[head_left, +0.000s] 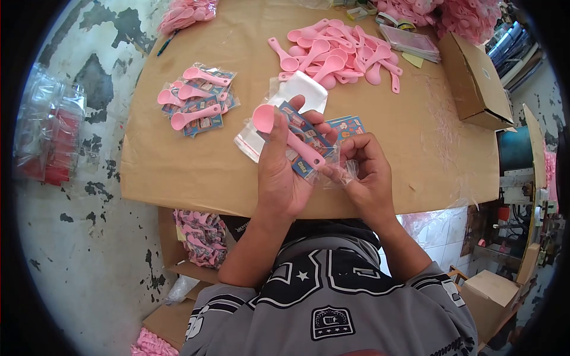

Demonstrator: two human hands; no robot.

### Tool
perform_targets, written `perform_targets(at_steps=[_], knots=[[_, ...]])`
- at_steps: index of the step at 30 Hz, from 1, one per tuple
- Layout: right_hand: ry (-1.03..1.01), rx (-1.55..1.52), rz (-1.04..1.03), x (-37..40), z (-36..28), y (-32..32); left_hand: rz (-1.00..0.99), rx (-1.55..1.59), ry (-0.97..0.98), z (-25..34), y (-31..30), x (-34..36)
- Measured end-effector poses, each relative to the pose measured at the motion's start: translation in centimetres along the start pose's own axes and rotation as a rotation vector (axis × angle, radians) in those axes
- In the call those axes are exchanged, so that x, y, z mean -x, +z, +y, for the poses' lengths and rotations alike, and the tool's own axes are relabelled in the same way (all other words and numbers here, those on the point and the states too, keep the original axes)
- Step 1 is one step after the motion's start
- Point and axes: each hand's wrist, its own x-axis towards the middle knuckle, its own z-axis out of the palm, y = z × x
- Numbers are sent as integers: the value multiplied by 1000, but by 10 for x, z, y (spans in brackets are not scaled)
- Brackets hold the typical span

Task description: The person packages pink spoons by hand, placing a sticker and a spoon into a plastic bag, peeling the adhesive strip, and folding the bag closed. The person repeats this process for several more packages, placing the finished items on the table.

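Note:
My left hand (282, 172) holds a pink spoon (303, 148) together with a blue printed card (309, 133), the thumb lying over the spoon near its bowl. Clear plastic is around the handle end. My right hand (368, 178) pinches the open end of this clear bag (344, 169) beside the handle. Beyond my hands are white-looking plastic bags (306, 92) and more blue cards (347, 126), partly hidden by my fingers. A heap of loose pink spoons (335, 53) lies farther back. Bagged spoons with cards (199, 98) are piled to the left.
The brown-covered table (190, 172) carries a cardboard box (475, 80) at the right, tape rolls (386, 19), a stack of clear bags (409, 41) and a pen (168, 43). Clear packets (50, 124) hang at the left. Below the table is a box of packed spoons (202, 237).

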Motion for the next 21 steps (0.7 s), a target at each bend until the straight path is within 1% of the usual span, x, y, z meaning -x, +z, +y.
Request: perform_targets(at_steps=[4, 7, 10, 13, 15, 17, 20, 21], knots=[[22, -14, -11, -2, 3, 1, 17, -33, -25, 6, 0, 1], [14, -32, 6, -5, 5, 7, -27, -39, -35, 9, -4, 2], [-16, -4, -1, -6, 7, 8, -13, -38, -59, 13, -6, 3], [-71, 258, -207, -14, -13, -12, 13, -90, -23, 20, -9, 0], [-146, 451, -309, -22, -34, -38, 29, -86, 5, 26, -5, -2], [126, 471, -24, -24, -52, -51, 25, -101, 13, 32, -4, -3], [-156, 935, 235, -33, -56, -50, 9, -104, -16, 31, 3, -3], [-276, 905, 160, -36, -51, -53, 4, -86, -44, 28, 3, -4]])
